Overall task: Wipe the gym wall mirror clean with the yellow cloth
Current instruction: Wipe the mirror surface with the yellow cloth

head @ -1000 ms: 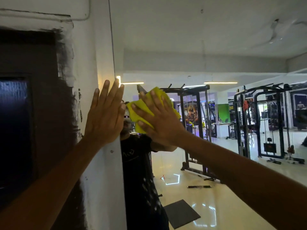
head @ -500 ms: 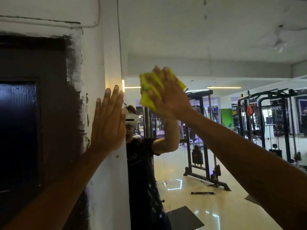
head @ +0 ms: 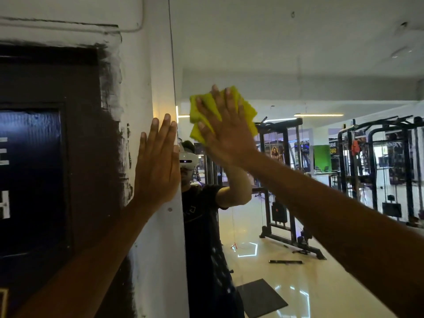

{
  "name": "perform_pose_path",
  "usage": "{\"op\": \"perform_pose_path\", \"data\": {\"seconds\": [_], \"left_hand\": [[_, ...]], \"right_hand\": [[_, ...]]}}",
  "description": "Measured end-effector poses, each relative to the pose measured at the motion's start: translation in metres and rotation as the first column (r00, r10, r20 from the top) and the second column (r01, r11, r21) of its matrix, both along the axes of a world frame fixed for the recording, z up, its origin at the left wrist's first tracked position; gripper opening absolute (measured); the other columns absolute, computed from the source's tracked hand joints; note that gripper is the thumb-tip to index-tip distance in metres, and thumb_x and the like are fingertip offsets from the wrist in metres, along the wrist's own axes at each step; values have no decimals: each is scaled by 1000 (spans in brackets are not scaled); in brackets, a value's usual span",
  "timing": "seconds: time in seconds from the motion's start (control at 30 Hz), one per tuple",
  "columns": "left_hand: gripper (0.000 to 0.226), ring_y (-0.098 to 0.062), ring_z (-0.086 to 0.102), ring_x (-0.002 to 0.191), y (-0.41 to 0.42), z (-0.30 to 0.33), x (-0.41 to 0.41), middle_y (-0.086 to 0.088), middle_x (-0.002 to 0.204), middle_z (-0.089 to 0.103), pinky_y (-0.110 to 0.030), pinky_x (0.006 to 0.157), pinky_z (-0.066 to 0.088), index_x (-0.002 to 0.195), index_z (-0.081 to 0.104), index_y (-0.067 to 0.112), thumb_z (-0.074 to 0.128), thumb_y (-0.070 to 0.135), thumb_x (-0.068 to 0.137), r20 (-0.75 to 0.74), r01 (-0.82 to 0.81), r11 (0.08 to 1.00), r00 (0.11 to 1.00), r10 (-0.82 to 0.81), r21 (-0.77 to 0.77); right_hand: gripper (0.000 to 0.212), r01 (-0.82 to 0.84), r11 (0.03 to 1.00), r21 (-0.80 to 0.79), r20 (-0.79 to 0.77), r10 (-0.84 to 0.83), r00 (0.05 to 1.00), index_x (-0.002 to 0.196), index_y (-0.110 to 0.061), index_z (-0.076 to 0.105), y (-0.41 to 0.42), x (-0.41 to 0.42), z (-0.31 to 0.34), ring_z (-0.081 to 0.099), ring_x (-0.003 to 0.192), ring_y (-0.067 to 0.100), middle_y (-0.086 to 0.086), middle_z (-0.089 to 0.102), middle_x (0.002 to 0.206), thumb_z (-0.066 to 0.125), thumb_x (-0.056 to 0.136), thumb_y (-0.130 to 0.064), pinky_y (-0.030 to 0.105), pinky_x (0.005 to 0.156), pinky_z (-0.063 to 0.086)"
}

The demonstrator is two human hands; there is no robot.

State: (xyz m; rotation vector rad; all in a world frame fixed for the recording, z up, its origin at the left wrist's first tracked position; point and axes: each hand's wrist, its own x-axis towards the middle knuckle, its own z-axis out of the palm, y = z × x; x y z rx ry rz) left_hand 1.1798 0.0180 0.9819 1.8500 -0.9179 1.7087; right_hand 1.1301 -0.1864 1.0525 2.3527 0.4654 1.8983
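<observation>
While pressed under splayed right hand (head: 226,131) fingers (head: 229,104), yellow cloth (head: 203,106) on mirror (head: 298,65), left hand (head: 158,166) flat, empty.

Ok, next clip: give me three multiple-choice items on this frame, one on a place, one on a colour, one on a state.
1. Where is the left hand?
A. Flat on the white wall beside the mirror's edge
B. Gripping the cloth
C. Hanging at the person's side

2. What colour is the cloth?
A. Blue
B. Yellow
C. White

3. How does the right hand hold the cloth?
A. Balled in a closed fist
B. Pinched by one corner, dangling
C. Pressed against the mirror under an open palm with spread fingers

Answers: 1 A, its palm lies flat on the wall strip left of the glass; 2 B, it shows bright yellow around the fingers; 3 C, the fingers are splayed over the cloth.
</observation>
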Motion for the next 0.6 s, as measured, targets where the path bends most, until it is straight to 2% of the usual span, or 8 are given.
{"op": "perform_pose_path", "data": {"seconds": [0.13, 0.2, 0.27, 0.33, 0.4, 0.47, 0.53, 0.6], "left_hand": [[57, -22, 2, 170, 2, 1, 0, -1, 183, 11, -58, 136, 7, 173, 22, 16, 26, 24, 117, 5, 12, 1000, 1000, -12, 14], [57, -22, 2, 170, 2, 1, -1, -2, 183, 11, -59, 136, 8, 173, 22, 16, 26, 25, 117, -2, 2, 1000, 1000, -2, 22], [58, -22, 0, 170, 0, 1, -6, -1, 183, 9, -59, 136, 8, 174, 21, 15, 24, 28, 117, -7, -31, 999, 999, 31, 28], [59, -21, 0, 170, -2, 1, -11, -1, 183, 8, -59, 136, 7, 174, 19, 16, 22, 31, 117, -16, -51, 998, 999, 52, 32], [59, -20, 0, 170, -2, 2, -13, -1, 183, 8, -58, 136, 6, 174, 19, 16, 22, 32, 117, -18, -73, 996, 997, 74, 42], [59, -20, 0, 170, 0, 4, -14, -2, 183, 9, -57, 136, 5, 174, 21, 15, 24, 32, 117, 7, -119, 989, 993, 119, 90], [59, -22, 1, 170, 1, 5, -13, -3, 183, 10, -58, 136, 7, 174, 21, 14, 26, 33, 118, 50, -183, 968, 983, 177, 170], [60, -24, 0, 170, 2, 7, -14, -4, 183, 8, -59, 135, 9, 174, 18, 14, 24, 36, 118, 85, -257, 936, 966, 244, 241]], "right_hand": [[61, 17, 935, -354, -86, -51, 995, 176, -30, 25, -1, -8, -76, -4, 172, 38, 10, 7, 186, 33, 119, -49, 64, 137, 1], [60, -24, 904, -427, -118, -30, 993, 176, -31, 26, -29, -15, -72, -4, 172, 34, 7, 7, 186, 33, 119, -50, 60, 138, 0], [61, -25, 966, -256, -81, 5, 997, 175, -29, 28, -51, -16, -51, -2, 173, 34, 8, 8, 186, 36, 118, -48, 61, 138, 3], [61, -18, 999, 38, -40, 19, 999, 176, -29, 26, -55, -19, -38, -3, 172, 36, 9, 6, 186, 37, 118, -46, 65, 136, 7], [64, 25, 993, 114, -40, -20, 999, 177, -28, 19, -35, -17, -54, -5, 171, 40, 13, 2, 186, 35, 118, -47, 68, 134, 7], [67, 77, 989, -130, -109, -91, 990, 178, -28, 12, -18, -16, -98, -7, 171, 42, 14, -1, 186, 33, 118, -49, 69, 135, 5], [65, 68, 920, -386, -173, -145, 974, 177, -34, 12, -25, -23, -136, -8, 172, 38, 10, 0, 186, 30, 118, -53, 65, 137, 3], [62, 32, 906, -423, -169, -114, 979, 176, -37, 15, -49, -28, -128, -7, 172, 34, 7, 3, 187, 29, 119, -54, 61, 138, 2]]}}
